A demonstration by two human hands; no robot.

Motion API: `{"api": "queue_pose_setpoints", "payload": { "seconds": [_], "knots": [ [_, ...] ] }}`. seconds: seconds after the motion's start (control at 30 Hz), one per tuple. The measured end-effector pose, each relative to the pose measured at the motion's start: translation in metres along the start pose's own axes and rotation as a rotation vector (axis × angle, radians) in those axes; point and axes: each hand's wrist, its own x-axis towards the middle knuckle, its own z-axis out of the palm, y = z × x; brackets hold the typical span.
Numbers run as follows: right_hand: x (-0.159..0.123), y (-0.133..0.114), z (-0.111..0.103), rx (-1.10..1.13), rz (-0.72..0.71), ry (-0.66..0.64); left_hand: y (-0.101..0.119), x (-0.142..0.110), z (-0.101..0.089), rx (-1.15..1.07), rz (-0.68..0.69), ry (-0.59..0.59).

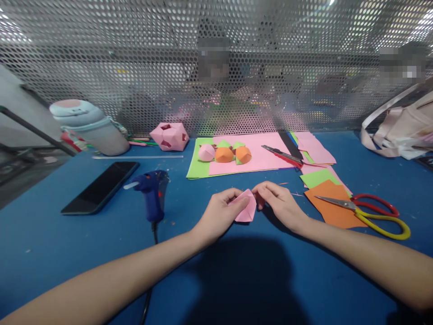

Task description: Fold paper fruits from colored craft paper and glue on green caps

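A small folded piece of pink paper (248, 210) is pinched between the thumb and fingers of my left hand (225, 205), just above the blue table. My right hand (277, 201) is at the paper's upper right edge, thumb and fingers pressed together; its fingertips hide whether they grip the paper or only touch it. Beyond my hands, small folded paper shapes in pink, orange (224, 155) and green sit on a stack of coloured sheets (260, 164). To the right, scissors (358, 210) with red and yellow handles lie on orange paper (333, 216).
On the left are a blue glue gun (154, 194) with its cord, a phone (101, 187), a clear stick (138, 157) and a bottle (98, 131). Behind stands a pink paper polyhedron (170, 136). A utility knife (282, 155) rests on the sheets. A perforated metal screen (162, 81) closes the back.
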Motion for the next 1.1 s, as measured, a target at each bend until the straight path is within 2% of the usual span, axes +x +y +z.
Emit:
{"api": "queue_pose_setpoints", "payload": {
  "seconds": [0.17, 0.4, 0.6, 0.8, 1.1],
  "knots": [
    [-0.0001, 0.0025, 0.0039, -0.132, -0.073, 0.024, 0.0028, -0.0016, 0.0011, 0.035, 0.05, 0.01],
    [0.0003, 0.0007, 0.005, -0.17, -0.082, 0.044, 0.0062, -0.003, 0.0009, 0.004, 0.063, -0.001],
    [-0.0012, 0.0002, 0.0056, -0.215, -0.087, 0.061, 0.0041, -0.0023, 0.0005, 0.092, 0.1, -0.031],
    [-0.002, 0.0008, 0.0061, -0.204, -0.08, 0.07, 0.0035, -0.0031, 0.0022, 0.145, 0.149, -0.051],
    [-0.002, -0.0002, 0.004, -0.152, -0.156, 0.02, 0.001, -0.0013, 0.0015, 0.164, 0.179, -0.046]
  ]
}}
